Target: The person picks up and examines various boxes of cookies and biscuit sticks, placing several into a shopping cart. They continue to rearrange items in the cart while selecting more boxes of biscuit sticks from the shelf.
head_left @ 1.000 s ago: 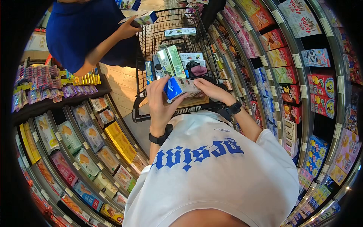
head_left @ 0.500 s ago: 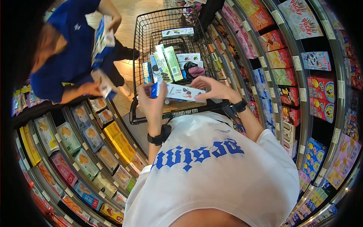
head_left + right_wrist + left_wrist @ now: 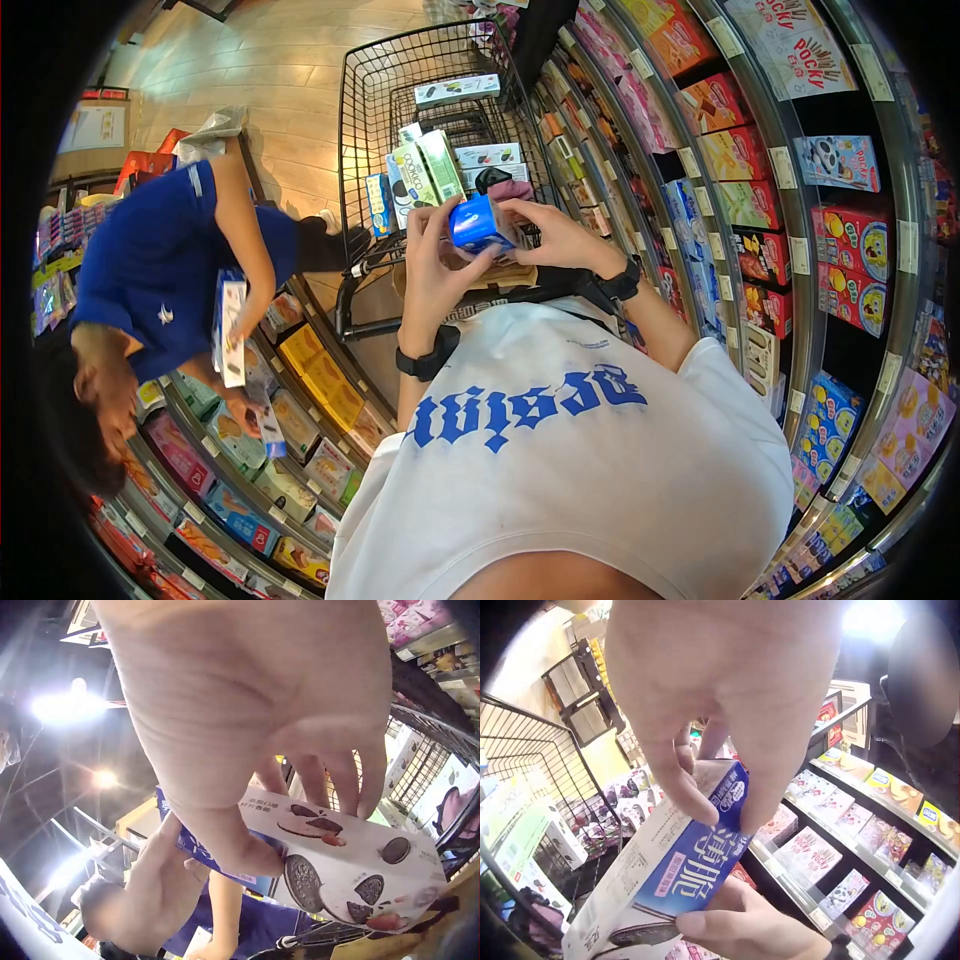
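Note:
Both hands hold a blue and white box of sandwich cookies (image 3: 482, 224) above the near end of the shopping cart, its blue end turned up toward the head camera. My left hand (image 3: 432, 265) grips the blue end between thumb and fingers. From the other side my right hand (image 3: 562, 240) grips the box, its thumb (image 3: 694, 924) lying on the printed face in the left wrist view. Dark cookies and strawberry pieces are printed on the white face (image 3: 349, 874), seen in the right wrist view. More cookie boxes (image 3: 440, 162) and a dark and pink bundle (image 3: 512, 188) lie in the cart.
The black wire cart (image 3: 425, 36) stands just ahead. At left, a person in a blue shirt (image 3: 150, 265) bends by the left shelves (image 3: 235, 440), boxes (image 3: 233, 335) in hand. Snack-filled shelves (image 3: 770, 200) line the right. Wooden floor (image 3: 270, 80) shows beyond.
The box has turned from lying crosswise, printed side up, to blue end up, my right fingers closing back onto it. The person in blue has moved from beside the cart down toward the left shelves.

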A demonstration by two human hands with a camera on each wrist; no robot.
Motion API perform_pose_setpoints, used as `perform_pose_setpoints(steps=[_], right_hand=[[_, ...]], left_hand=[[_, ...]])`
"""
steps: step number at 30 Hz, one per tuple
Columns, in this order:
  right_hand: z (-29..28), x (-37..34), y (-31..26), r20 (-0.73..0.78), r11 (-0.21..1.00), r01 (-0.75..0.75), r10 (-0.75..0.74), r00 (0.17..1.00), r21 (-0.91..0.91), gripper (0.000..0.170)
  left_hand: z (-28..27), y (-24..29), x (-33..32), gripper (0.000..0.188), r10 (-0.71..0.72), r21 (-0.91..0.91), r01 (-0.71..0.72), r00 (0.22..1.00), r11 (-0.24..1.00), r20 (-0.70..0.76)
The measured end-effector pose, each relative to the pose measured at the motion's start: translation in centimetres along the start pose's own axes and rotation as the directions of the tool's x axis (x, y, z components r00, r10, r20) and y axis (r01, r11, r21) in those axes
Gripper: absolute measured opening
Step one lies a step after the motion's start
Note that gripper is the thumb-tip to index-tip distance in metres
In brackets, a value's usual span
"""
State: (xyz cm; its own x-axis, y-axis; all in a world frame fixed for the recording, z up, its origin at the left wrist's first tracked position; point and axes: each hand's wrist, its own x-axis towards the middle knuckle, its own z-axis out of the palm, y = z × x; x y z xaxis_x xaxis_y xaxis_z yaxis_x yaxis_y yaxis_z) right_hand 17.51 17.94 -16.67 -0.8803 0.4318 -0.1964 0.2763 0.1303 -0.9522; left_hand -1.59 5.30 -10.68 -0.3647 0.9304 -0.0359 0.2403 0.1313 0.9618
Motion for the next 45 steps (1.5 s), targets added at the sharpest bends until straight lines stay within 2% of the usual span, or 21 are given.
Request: perform_pose_setpoints(steps=[3, 7, 9, 13, 15, 19, 22, 24, 25, 27, 29, 31, 32, 33, 35, 36, 45], right_hand=[[-0.3, -0.3, 0.4, 0.001, 0.999, 0.020, -0.020, 1.000, 0.031, 0.068], [-0.4, -0.2, 0.3, -0.043, 0.997, 0.060, -0.058, 0.997, 0.040, 0.069], [-0.8, -0.2, 0.0, -0.073, 0.998, 0.062, -0.064, 0.995, -0.022, 0.073], [-0.6, 0.3, -1.5, -0.193, 0.987, 0.136, -0.151, 0.970, -0.087, 0.079], [-0.6, 0.2, -2.2, -0.247, 0.979, 0.140, -0.174, 0.953, -0.148, 0.084], [-0.5, 0.2, -2.5, -0.260, 0.976, 0.035, -0.092, 0.961, -0.214, 0.085], [-0.8, 0.1, -2.6, -0.252, 0.974, 0.045, -0.102, 0.962, -0.221, 0.080], [-0.9, -0.1, -2.0, -0.354, 0.983, 0.160, -0.183, 0.917, -0.093, 0.079], [-1.1, -0.2, -1.8, -0.370, 0.983, 0.159, -0.181, 0.911, -0.090, 0.079], [-1.6, -0.4, -1.8, -0.310, 0.991, 0.124, -0.135, 0.941, -0.054, 0.076], [-1.8, -0.5, -2.1, -0.337, 0.987, 0.148, -0.162, 0.927, -0.065, 0.077], [-1.3, -0.2, -2.7, -0.330, 0.945, 0.250, -0.309, 0.892, -0.212, 0.080], [-0.8, -0.3, -2.9, -0.317, 0.964, 0.200, -0.248, 0.915, -0.175, 0.085], [-0.5, -0.2, -3.0, -0.338, 0.966, 0.193, -0.242, 0.909, -0.171, 0.085], [0.3, 0.2, -3.2, -0.342, 0.974, 0.195, -0.223, 0.913, -0.116, 0.083], [0.5, 0.5, -3.0, -0.360, 0.957, 0.221, -0.277, 0.891, -0.189, 0.080], [0.8, 0.6, -3.4, -0.394, 0.929, 0.252, -0.346, 0.851, -0.271, 0.073]], left_hand=[[0.5, -0.4, 0.4, 0.061, 0.070, 0.067, -0.072, 0.997, 0.995, 0.041], [1.1, -0.6, 0.8, 0.058, 0.079, 0.098, -0.084, 0.996, 0.992, 0.051], [1.3, -0.6, 1.1, 0.053, 0.192, 0.175, -0.190, 0.981, 0.966, 0.009], [2.0, -0.5, 1.4, 0.052, 0.199, 0.235, -0.180, 0.978, 0.955, -0.061], [2.4, -0.6, 1.7, 0.056, 0.135, 0.272, -0.090, 0.979, 0.958, -0.153], [2.8, -0.1, 2.0, 0.057, 0.050, 0.186, -0.016, 0.982, 0.982, -0.183], [2.2, 0.3, 2.3, 0.059, 0.051, 0.193, -0.029, 0.993, 0.981, -0.111], [1.9, 1.5, 2.4, 0.063, 0.002, -0.052, 0.001, 0.998, 0.999, 0.061], [1.8, 1.0, 2.4, 0.063, 0.008, -0.047, -0.004, 0.997, 0.999, 0.076], [1.8, -0.4, 2.6, 0.067, 0.122, 0.012, -0.126, 0.976, 0.992, 0.179], [2.2, -0.8, 2.4, 0.063, 0.167, -0.007, -0.169, 0.968, 0.986, 0.185], [2.7, -0.5, 2.0, 0.058, 0.160, 0.083, -0.161, 0.987, 0.983, 0.027], [3.1, -0.6, 1.9, 0.058, 0.143, 0.097, -0.138, 0.989, 0.986, -0.042], [3.3, -0.5, 1.9, 0.058, 0.147, 0.099, -0.145, 0.989, 0.984, -0.020], [3.4, -0.3, 1.6, 0.059, 0.125, 0.181, -0.109, 0.989, 0.977, -0.077], [3.5, -0.5, 1.6, 0.060, 0.126, 0.170, -0.109, 0.987, 0.979, -0.096], [3.5, 0.0, 1.5, 0.059, 0.152, 0.208, -0.124, 0.980, 0.970, -0.127]])
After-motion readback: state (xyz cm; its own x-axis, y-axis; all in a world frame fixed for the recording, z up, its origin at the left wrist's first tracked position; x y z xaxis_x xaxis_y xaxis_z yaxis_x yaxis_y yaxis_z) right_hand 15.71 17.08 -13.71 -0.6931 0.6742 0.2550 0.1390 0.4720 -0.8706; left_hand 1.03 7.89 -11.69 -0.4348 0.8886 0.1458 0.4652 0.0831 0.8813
